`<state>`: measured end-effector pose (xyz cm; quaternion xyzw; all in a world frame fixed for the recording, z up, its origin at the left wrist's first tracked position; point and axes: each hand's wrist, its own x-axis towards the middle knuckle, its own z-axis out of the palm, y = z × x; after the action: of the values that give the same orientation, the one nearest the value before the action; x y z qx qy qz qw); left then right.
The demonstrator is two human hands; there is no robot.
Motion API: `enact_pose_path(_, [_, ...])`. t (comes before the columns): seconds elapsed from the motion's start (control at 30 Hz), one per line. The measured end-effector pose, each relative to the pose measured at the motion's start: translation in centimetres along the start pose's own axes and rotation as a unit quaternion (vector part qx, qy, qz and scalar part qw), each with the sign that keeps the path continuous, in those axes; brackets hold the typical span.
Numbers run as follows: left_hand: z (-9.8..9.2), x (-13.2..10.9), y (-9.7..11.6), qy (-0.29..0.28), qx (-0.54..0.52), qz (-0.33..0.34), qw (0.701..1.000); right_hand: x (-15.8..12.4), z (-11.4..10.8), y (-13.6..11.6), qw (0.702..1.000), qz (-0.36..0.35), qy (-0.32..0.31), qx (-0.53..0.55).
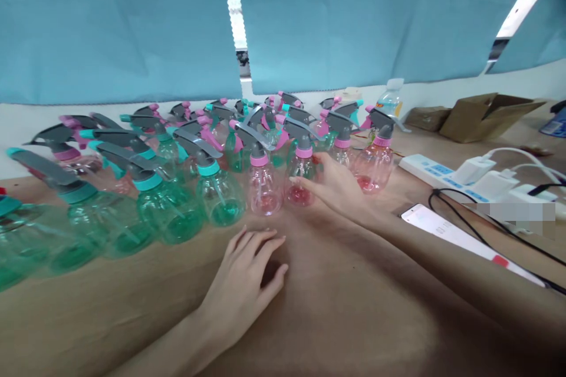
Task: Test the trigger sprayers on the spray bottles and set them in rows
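**Pink-collared spray bottle [301, 197] in the right hand [338, 185], nothing in the left hand [239, 280]**

Held at the right side of the body: thumb across the front, other fingers curved round toward the back (mostly hidden there, so firmness of grip impossible to tell). Upright or nearly so between thumb and fingers; cannot tell whether resting on the wooden tabletop [327, 283] or just lifted off. Left fingers loosely spread, palm down, in front of the row, free to steady.

For a clean hold, best to press lightly on the rounded plastic, probably light and easily tipped. Draw thumb and fingertips together evenly, low on the body, well clear of the grey trigger lever [303, 131] above. Watch the matching pink bottle [265, 191] just left of the thumb tip, close enough to knock, and the teal-collared green bottle [224, 203] farther left, beyond the left fingertips. Mind also the pale pink bottle [374, 168] to the right of the right fingers, and the crowded grey sprayer heads [299, 113] behind. Probably safer to move upward or back toward the left fingers than sideways, with the right forearm clear of the smartphone [464, 241].
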<state>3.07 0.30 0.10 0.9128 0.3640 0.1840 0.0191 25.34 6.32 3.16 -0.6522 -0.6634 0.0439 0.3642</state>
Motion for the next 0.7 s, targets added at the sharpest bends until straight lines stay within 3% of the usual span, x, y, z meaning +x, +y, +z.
enact_pose_path(0.23, [-0.2, 0.6, 1.1, 0.035, -0.059, -0.064, 0.996, -3.7, -1.5, -1.0, 1.0, -0.007, -0.002, -0.014])
enact_pose_path(0.4, [-0.5, 0.9, 0.6, 0.057, -0.082, -0.111, 0.989, -5.9, -2.3, -1.6, 0.999, -0.02, -0.009, -0.035])
enact_pose_path(0.7, [0.7, 1.8, -1.4, 0.018, -0.149, -0.102, 0.983, -7.1, -2.8, -1.8, 0.999, -0.024, -0.033, -0.024])
